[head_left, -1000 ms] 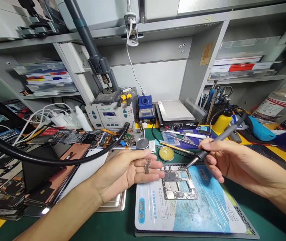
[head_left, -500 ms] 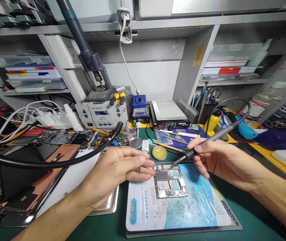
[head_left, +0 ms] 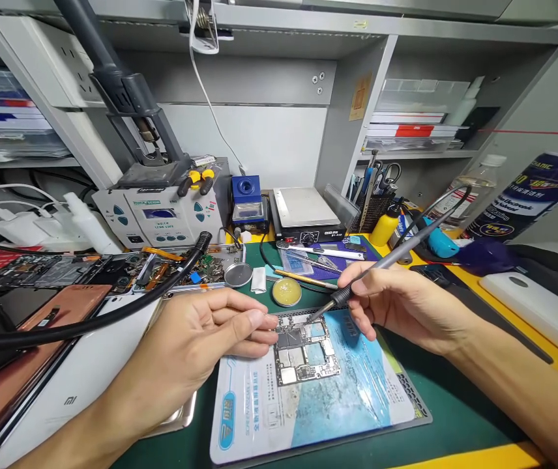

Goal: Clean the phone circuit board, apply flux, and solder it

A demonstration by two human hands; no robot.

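Note:
My right hand (head_left: 386, 299) holds a soldering iron (head_left: 409, 242) like a pen, near its dark grip. The iron's tip points down to the left and reaches the upper part of a phone logic board (head_left: 291, 357); whether it touches cannot be told. The board lies flat on a blue and white printed mat (head_left: 357, 397). At the board's upper left edge is my left hand (head_left: 210, 339), its fingers stretched toward the board and the thumb lying along them. Nothing shows in that hand. Behind the board stands an open round tin of yellowish paste (head_left: 287, 292).
A thick black hose (head_left: 113, 332) crosses the left side above phone parts and a white phone back (head_left: 78, 391). Behind stand a rework station (head_left: 161, 215), a blue iron stand (head_left: 247, 195) and a small hot plate (head_left: 303, 207). Bottles and a spray can (head_left: 533, 189) stand right.
The whole view has shifted, so bench, board and hands appear further left. The iron's tip has moved slightly left along the board's upper part. Both hands keep nearly the same pose.

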